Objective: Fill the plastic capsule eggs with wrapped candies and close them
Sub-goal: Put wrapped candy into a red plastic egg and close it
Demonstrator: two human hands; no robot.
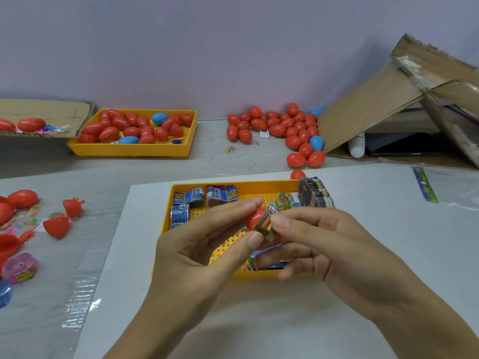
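My left hand (197,244) pinches a red egg half (255,216) between thumb and fingers above the near yellow tray (166,229). My right hand (337,244) presses a green-and-orange wrapped candy (265,225) against the egg half's opening. Its lower fingers also hold a blue-and-green wrapper (261,263). Blue wrapped candies (188,199) lie at the tray's far left. A dark stack of wrappers (315,193) stands at its far right corner.
A far yellow tray (129,150) holds red and blue eggs. A pile of closed eggs (280,125) lies by the wall next to a cardboard box (383,104). Open red egg halves (55,226) and small toys lie at left. A plastic bag (440,187) lies at right.
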